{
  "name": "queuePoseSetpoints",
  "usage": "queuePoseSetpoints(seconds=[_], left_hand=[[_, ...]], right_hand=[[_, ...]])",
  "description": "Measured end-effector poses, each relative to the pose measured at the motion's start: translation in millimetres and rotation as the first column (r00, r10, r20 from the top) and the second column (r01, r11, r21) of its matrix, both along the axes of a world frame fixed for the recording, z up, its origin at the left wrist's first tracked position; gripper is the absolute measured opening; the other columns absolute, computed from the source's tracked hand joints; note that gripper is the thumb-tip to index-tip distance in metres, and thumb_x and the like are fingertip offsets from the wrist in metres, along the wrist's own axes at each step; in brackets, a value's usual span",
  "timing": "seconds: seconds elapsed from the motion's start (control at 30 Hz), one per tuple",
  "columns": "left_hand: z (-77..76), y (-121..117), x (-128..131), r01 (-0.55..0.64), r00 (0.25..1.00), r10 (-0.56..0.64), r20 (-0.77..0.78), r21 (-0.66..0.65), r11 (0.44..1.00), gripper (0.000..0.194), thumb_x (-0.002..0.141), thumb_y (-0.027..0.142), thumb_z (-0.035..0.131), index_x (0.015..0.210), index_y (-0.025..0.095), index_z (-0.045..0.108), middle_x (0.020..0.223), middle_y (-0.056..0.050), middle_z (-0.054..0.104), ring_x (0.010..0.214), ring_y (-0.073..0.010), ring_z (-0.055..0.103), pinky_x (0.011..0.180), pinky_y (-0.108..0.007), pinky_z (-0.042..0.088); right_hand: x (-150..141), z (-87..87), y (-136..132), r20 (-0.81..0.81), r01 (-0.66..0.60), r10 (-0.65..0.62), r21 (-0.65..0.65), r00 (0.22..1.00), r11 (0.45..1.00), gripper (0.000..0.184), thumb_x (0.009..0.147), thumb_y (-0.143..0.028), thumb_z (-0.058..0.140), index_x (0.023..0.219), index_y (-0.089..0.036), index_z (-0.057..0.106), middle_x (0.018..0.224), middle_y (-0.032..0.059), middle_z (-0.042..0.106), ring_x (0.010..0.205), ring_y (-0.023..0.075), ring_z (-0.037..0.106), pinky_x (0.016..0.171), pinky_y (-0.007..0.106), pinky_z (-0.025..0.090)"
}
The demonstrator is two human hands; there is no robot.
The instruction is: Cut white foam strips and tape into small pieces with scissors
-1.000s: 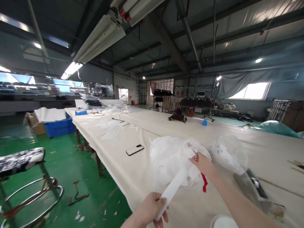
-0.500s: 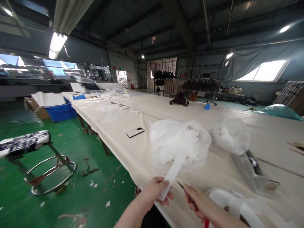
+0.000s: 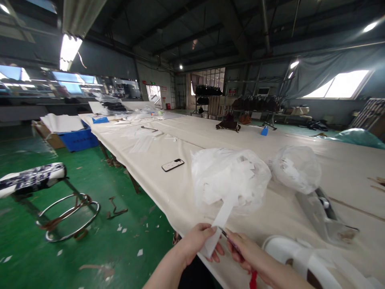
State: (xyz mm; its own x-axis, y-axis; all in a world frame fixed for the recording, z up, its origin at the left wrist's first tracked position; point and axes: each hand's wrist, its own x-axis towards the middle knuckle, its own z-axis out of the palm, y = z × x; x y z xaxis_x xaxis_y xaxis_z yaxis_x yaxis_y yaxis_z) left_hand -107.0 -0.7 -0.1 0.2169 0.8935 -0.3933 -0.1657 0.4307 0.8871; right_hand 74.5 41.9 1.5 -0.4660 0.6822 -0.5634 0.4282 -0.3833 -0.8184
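Note:
My left hand (image 3: 201,243) is closed on a white strip (image 3: 225,212), thumb on top. The strip runs forward to a clear plastic bag (image 3: 207,196) heaped with white pieces. My right hand (image 3: 245,253) is wrapped round a pair of thread snips (image 3: 231,241) with a red tassel (image 3: 253,279) hanging below. The dark tips of the snips are at the right edge of the strip, close to my left fingers. Whether the blades have the strip between them is too small to tell.
A phone (image 3: 172,165) lies on the cream-covered table (image 3: 156,176). To the right are a second plastic bag (image 3: 296,168), a tape dispenser (image 3: 326,220) and large white rolls (image 3: 284,251). A stool (image 3: 33,178) stands left on the green floor, beyond the table's edge.
My right hand came back from the plastic bag with the snips and moved left to the strip. The left hand kept hold of the strip. The view tilted down.

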Motion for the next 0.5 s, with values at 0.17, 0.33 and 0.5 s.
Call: queuePoseSetpoints(seconds=[0.17,0.33,0.5], left_hand=[[-1.1,4.9,3.7,-0.017,0.999,0.017,-0.028,0.022,1.000,0.057,0.068,0.064,0.065,0.088,0.011,0.063,0.063,-0.008,0.069,0.043,-0.0135,0.058,0.045,-0.023,0.042],[-3.7,6.3,4.5,-0.042,0.997,0.044,-0.059,0.040,0.998,0.056,0.066,0.066,0.065,0.081,0.012,0.064,0.056,-0.006,0.066,0.038,-0.0113,0.052,0.041,-0.022,0.037],[-8.1,9.9,1.3,-0.038,0.996,0.042,-0.079,0.055,0.998,0.058,0.064,0.068,0.065,0.077,0.012,0.064,0.053,-0.005,0.064,0.034,-0.0102,0.048,0.039,-0.023,0.036]], right_hand=[[-2.6,1.6,1.3,-0.020,-0.006,0.005,-0.040,1.000,0.999,0.056,0.081,-0.075,0.041,0.068,-0.021,0.048,0.043,-0.0090,0.039,0.028,0.0032,0.019,0.031,0.019,0.012],[-6.9,-2.4,5.1,-0.060,0.003,-0.008,-0.076,0.998,0.997,0.056,0.080,-0.075,0.043,0.068,-0.021,0.048,0.041,-0.0103,0.035,0.027,0.0032,0.017,0.030,0.019,0.009],[-15.9,-10.8,12.8,-0.172,-0.021,0.008,-0.075,0.985,0.997,0.055,0.080,-0.072,0.049,0.060,-0.021,0.045,0.036,-0.0121,0.026,0.026,0.0020,0.012,0.030,0.021,0.006]])
